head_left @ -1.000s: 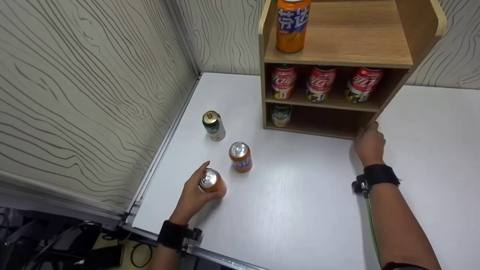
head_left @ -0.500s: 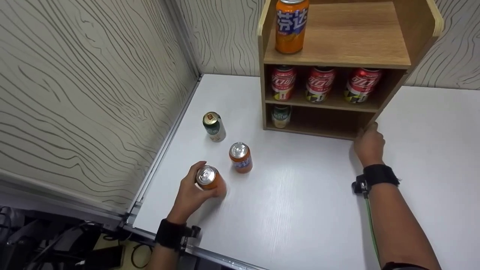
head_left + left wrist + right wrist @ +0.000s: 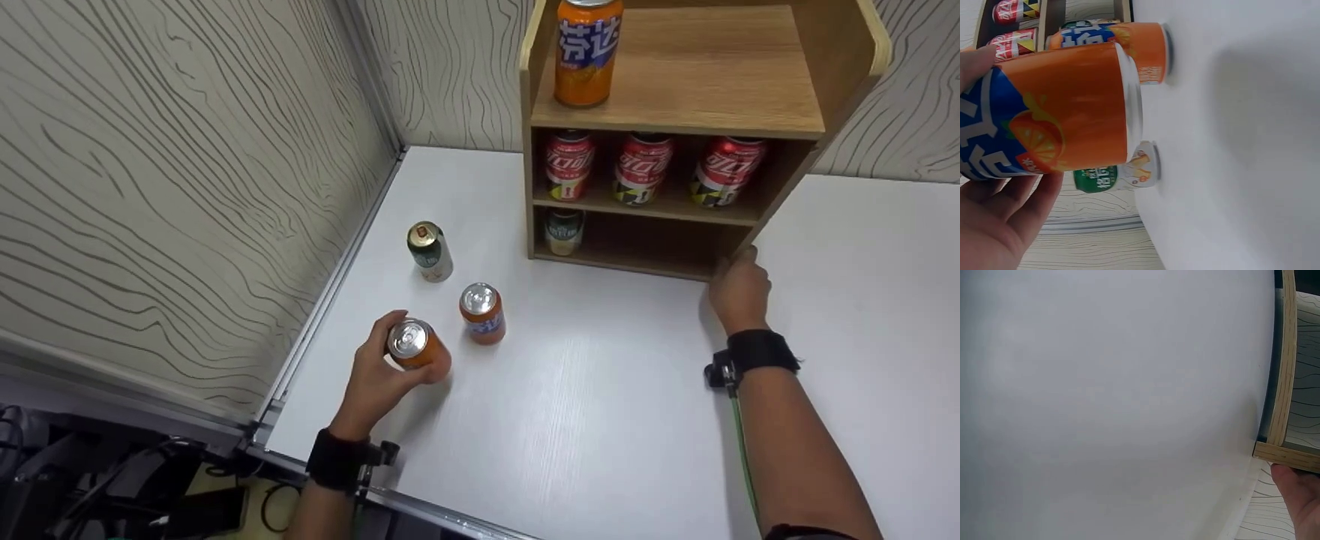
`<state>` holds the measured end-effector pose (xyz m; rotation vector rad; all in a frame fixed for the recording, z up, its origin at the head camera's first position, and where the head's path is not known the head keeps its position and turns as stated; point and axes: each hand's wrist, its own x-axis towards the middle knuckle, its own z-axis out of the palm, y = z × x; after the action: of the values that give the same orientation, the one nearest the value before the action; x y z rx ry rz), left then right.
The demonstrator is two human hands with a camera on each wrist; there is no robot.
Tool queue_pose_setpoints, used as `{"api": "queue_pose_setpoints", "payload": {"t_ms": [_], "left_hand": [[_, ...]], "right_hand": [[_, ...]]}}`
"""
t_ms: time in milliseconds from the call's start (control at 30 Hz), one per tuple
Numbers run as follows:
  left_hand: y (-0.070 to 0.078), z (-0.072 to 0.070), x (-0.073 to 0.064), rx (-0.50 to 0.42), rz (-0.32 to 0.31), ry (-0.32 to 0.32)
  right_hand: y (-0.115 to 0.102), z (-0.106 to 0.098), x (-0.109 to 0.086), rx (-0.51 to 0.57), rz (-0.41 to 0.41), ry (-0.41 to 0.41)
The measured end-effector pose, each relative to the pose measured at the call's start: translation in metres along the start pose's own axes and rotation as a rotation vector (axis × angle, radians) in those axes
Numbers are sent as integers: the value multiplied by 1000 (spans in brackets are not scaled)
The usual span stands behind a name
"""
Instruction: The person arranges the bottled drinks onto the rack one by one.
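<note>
My left hand (image 3: 377, 382) grips an orange Fanta can (image 3: 421, 351), thumb on one side and fingers on the other. In the left wrist view the held Fanta can (image 3: 1072, 109) has its base off the table, with its shadow apart from it. Just right of it another Fanta can (image 3: 483, 315) stands upright on the white table (image 3: 570, 420). Farther back stands a green and white can (image 3: 430, 253). My right hand (image 3: 739, 292) holds the lower right front corner of the wooden shelf (image 3: 637, 267); some of its fingers are hidden.
On the shelf's top board stands a Fanta can (image 3: 586, 56). Red Coca-Cola cans (image 3: 643, 169) line the middle level, and a green can (image 3: 563, 231) sits at the bottom left. A patterned wall panel (image 3: 187, 187) borders the table's left side.
My left hand has raised the Fanta can off the table and drawn it slightly to the left and away from me. My right hand stays at the shelf corner.
</note>
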<state>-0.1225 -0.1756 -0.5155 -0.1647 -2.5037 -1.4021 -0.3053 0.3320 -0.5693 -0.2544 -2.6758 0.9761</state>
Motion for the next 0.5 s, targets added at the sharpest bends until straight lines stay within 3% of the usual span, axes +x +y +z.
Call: {"api": "queue_pose_setpoints", "payload": {"t_ms": [500], "left_hand": [[41, -15, 15, 64, 192, 51]], "right_hand": [[-1, -1, 0, 2, 12, -30]]}}
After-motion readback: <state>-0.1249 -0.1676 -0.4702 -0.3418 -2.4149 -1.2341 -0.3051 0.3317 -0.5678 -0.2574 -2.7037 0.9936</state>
